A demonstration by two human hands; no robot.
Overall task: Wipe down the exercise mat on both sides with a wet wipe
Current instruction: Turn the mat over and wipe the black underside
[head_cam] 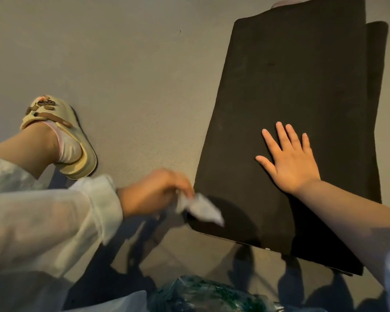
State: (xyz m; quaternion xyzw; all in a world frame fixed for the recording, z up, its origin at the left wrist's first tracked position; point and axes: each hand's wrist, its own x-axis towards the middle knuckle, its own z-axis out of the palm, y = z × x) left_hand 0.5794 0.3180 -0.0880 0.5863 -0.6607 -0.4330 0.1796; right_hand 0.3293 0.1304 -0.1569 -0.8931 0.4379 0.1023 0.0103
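A black exercise mat [291, 86] lies folded on the grey floor at the right, with a lower layer showing along its right edge. My right hand [288, 161] rests flat on the mat's near half, fingers spread. My left hand [155, 192], blurred with motion, pinches a crumpled white wet wipe [203, 209] at the mat's near left corner. The wipe hangs over the mat's edge.
My foot in a cream slipper [61, 136] stands on the floor at the left. A crinkled greenish plastic pack [203, 293] lies at the bottom middle. Grey floor [133, 75] stretches between the slipper and the mat.
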